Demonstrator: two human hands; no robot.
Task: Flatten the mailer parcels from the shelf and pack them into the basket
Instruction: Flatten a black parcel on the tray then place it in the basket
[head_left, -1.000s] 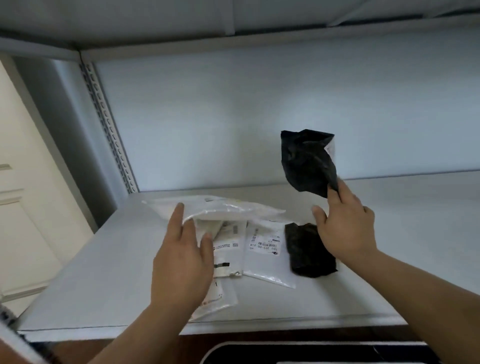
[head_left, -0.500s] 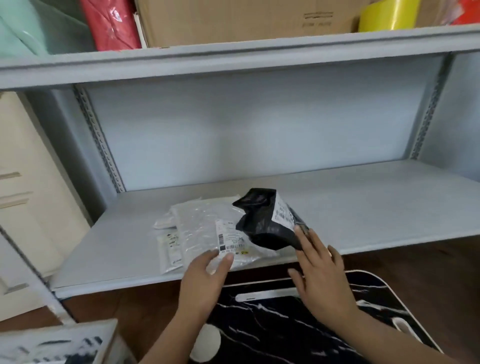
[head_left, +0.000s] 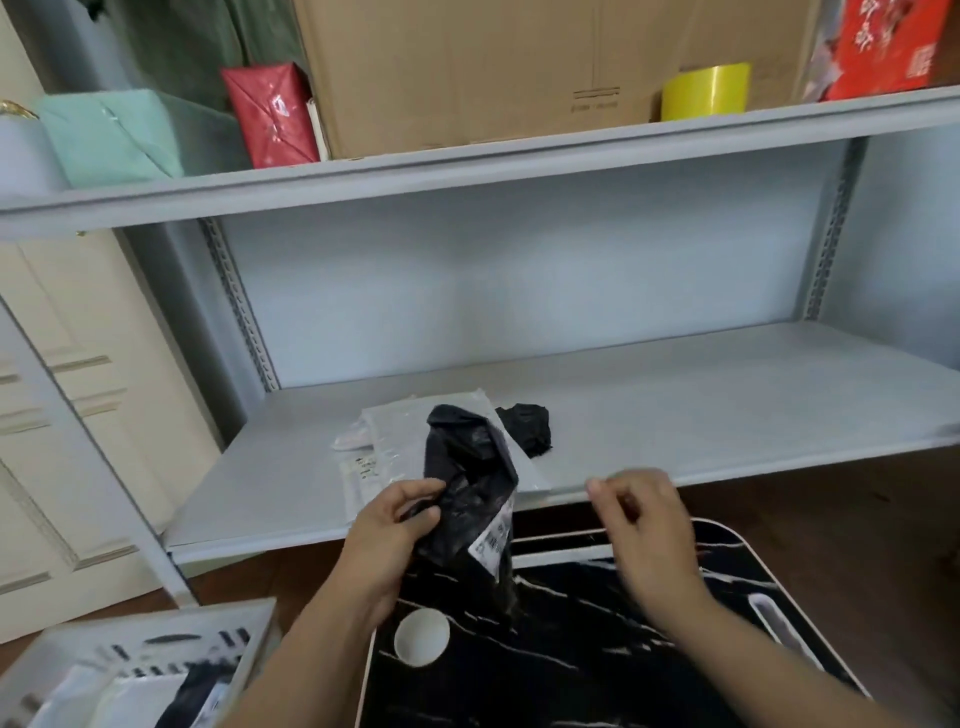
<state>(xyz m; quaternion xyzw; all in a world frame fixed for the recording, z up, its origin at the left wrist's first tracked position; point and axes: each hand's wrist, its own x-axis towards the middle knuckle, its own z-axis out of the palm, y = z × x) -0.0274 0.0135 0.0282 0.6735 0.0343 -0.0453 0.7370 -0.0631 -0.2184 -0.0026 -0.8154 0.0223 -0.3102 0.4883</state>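
Black mailer (head_left: 470, 499) pinched in left hand (head_left: 387, 530), right hand (head_left: 647, 519) blurred, grip unclear, second black mailer (head_left: 527, 426) on shelf (head_left: 727, 410)

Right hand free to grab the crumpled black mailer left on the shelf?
Probably yes. The right hand holds nothing and hovers off the shelf edge; nothing lies between it and the crumpled black mailer.

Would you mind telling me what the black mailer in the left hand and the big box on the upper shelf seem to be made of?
The black mailer looks like thin plastic film, slightly glossy: it crumples into soft folds and catches light. The big box looks like plain brown cardboard, matte, with flat panels and a printed mark.
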